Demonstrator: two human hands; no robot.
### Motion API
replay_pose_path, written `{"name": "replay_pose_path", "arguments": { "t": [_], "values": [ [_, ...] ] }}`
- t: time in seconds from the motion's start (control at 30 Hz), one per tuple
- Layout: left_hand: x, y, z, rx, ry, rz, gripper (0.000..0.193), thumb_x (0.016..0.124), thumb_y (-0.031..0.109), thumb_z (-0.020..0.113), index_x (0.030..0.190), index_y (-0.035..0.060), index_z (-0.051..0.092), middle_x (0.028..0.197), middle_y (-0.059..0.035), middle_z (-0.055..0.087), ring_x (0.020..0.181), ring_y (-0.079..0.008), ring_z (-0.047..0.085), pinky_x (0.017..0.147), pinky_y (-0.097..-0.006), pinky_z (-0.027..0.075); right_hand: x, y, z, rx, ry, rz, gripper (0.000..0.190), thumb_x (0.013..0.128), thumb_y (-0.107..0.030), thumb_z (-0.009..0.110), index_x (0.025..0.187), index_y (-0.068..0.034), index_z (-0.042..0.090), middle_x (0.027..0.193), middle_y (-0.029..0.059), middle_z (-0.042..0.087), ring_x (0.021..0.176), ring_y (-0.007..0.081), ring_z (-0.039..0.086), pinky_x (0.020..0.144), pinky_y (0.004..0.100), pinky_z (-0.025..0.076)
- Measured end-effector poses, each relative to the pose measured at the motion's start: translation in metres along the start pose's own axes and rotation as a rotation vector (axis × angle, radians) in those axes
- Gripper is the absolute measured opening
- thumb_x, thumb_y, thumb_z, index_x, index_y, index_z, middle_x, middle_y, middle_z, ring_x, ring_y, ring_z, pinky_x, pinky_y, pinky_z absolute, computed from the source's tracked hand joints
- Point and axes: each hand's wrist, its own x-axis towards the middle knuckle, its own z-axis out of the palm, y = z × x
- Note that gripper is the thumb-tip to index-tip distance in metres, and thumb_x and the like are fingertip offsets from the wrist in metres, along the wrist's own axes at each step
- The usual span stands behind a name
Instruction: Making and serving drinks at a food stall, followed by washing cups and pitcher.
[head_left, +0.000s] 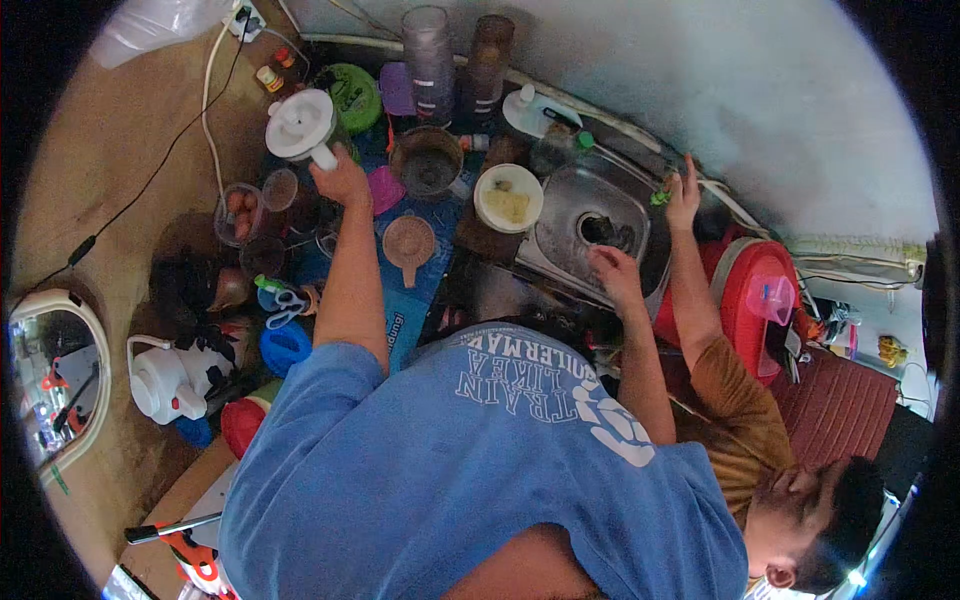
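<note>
My left hand (341, 176) grips the handle of a jug with a white lid (300, 124), at the upper left above the blue mat. My right hand (619, 281) hangs over the near edge of the steel sink (562, 240), its fingers bent; whether anything is between them I cannot tell. Dark matter lies by the sink's drain (596, 227). A white tub (508, 198) with yellowish contents stands left of the sink. Between my hands are a dark pot (426, 161) and a pinkish strainer-like cup with a handle (409, 240).
Another person's hand (683, 199) is at a green-handled tap (660, 198) right of the sink; that person leans in at my right. A red basin (757, 300) stands beyond. Eggs in a clear tub (238, 215), scissors (286, 306) and a white kettle (161, 386) are at left.
</note>
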Motion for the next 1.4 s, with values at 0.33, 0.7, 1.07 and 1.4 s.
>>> {"name": "replay_pose_path", "arguments": {
  "t": [0.33, 0.7, 1.07, 1.4],
  "values": [
    [-0.060, 0.059, -0.120, 0.267, -0.568, 0.584, 0.059, 0.073, 0.022, 0.074, 0.119, -0.0055, 0.049, 0.103, -0.0269, 0.063, 0.102, -0.0417, 0.061, 0.085, -0.0491, 0.048, 0.021, 0.015, 0.022, -0.679, -0.395, -0.164, 0.044, 0.086, -0.035, 0.065, 0.108, 0.002, 0.066, 0.103, 0.0197, 0.068, 0.097, 0.0316, 0.066, 0.086, 0.0376, 0.049],
    [-0.133, -0.099, -0.158, 0.778, -1.070, 0.291, 0.028, 0.080, 0.025, 0.066, 0.094, 0.0003, 0.068, 0.081, -0.0228, 0.067, 0.076, -0.0397, 0.067, 0.068, -0.0502, 0.054, 0.037, -0.025, 0.079, -0.996, -0.619, -0.172, 0.051, 0.084, -0.044, 0.060, 0.109, 0.001, 0.066, 0.107, 0.0240, 0.066, 0.102, 0.0386, 0.063, 0.088, 0.0442, 0.048],
    [-0.115, -0.044, -0.205, -0.730, -1.118, -1.119, 0.029, 0.094, 0.025, 0.062, 0.088, -0.0035, 0.059, 0.078, -0.0115, 0.061, 0.065, -0.0240, 0.064, 0.072, -0.0510, 0.059, 0.056, -0.055, 0.075, -1.143, -0.853, -0.225, 0.046, 0.086, -0.041, 0.061, 0.098, 0.003, 0.069, 0.083, 0.0171, 0.070, 0.081, 0.0304, 0.067, 0.074, 0.0405, 0.049],
    [-0.117, 0.046, -0.338, 0.329, -0.829, 0.109, 0.023, 0.087, 0.020, 0.062, 0.092, -0.0015, 0.059, 0.076, -0.0221, 0.062, 0.072, -0.0391, 0.063, 0.067, -0.0466, 0.051, 0.028, -0.162, 0.117, -1.110, -0.999, -0.362, 0.051, 0.087, -0.047, 0.059, 0.095, 0.003, 0.070, 0.082, 0.0222, 0.068, 0.083, 0.0334, 0.067, 0.075, 0.0408, 0.049]
  ]
}}
